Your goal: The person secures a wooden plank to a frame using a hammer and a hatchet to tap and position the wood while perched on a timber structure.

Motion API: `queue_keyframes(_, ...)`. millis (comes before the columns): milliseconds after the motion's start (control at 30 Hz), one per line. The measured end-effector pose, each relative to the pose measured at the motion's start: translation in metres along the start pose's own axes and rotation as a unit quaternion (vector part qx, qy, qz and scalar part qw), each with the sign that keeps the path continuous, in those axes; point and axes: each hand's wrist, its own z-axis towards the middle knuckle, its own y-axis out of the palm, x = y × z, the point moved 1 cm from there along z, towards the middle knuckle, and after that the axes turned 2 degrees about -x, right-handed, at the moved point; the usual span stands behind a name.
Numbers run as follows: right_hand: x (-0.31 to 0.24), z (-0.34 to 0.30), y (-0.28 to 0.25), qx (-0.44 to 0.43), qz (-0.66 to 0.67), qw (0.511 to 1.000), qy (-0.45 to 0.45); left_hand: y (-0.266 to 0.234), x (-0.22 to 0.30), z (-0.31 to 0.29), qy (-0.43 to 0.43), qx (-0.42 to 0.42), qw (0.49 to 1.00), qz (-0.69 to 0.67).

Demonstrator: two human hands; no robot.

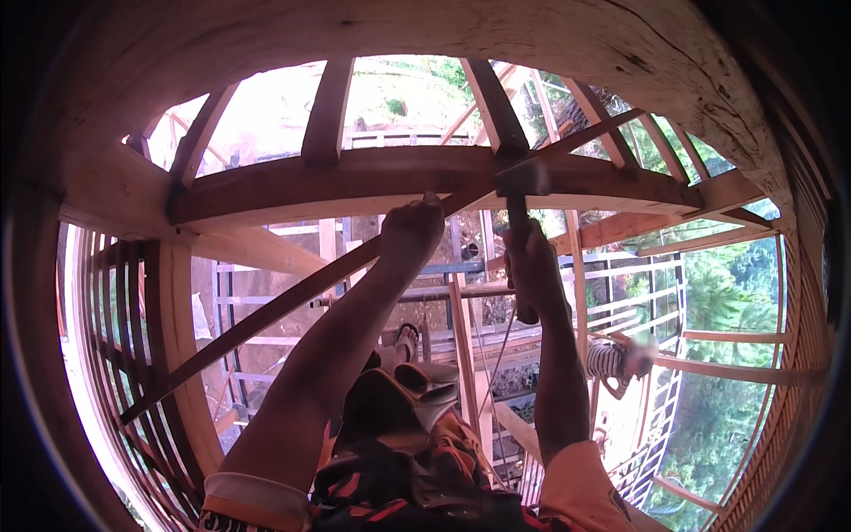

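Note:
My right hand (532,257) is wrapped round the handle of a hammer (518,211). The hammer's head is blurred and lies across the front of a dark wooden beam (355,182), beside a long thin wooden batten (275,312). That batten slants from the lower left up to the upper right and crosses the beam. My left hand (414,229) is closed on the batten just left of the hammer, its thumb pointing up toward the beam. A nail cannot be made out.
Several rafters (329,111) meet the beam from above. A thick curved timber (399,28) arches over the top. Slatted walls stand at both sides. Far below are a lower frame (612,306) and another person (620,359). My sandalled foot (408,337) shows high above the ground.

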Motion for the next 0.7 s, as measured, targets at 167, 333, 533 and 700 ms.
queue_keyframes(167, -0.051, -0.058, -0.021, 0.077, 0.301, 0.948, -0.069, -0.003, -0.004, -0.004, -0.002, -0.123, 0.989, -0.078)
queue_keyframes(333, -0.035, -0.113, -0.024, 0.030, 0.427, 0.903, 0.022, -0.005, -0.023, 0.023, -0.055, -0.256, 0.915, -0.308)
queue_keyframes(533, -0.011, -0.148, -0.004, 0.005, 0.436, 0.896, 0.088, -0.001, -0.060, 0.028, -0.089, -0.442, 0.772, -0.447)
queue_keyframes(700, 0.005, -0.164, -0.001, -0.001, 0.383, 0.917, 0.116, -0.021, -0.090, -0.017, -0.127, -0.474, 0.705, -0.513)
